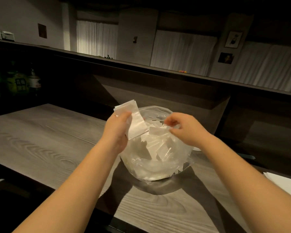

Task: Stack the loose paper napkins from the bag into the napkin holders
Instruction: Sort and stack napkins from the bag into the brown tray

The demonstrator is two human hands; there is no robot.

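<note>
The left hand (117,126) grips a thin sheaf of napkins (134,120), long axis tilted up and away, just above the bag's (158,158) left rim. The right hand (183,128), nearer the loose napkins lying just below it in the bag's mouth, pinches one by its edge. The paper is white, soft and square-cut; the bag is clear crinkled plastic, slumped on the wood-grain tabletop (40,140), and no holders are in view.

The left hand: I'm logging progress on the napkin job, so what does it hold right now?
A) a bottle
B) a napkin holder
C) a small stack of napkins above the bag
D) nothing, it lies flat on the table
C: the left hand grips a stack of napkins over the clear bag.
</note>
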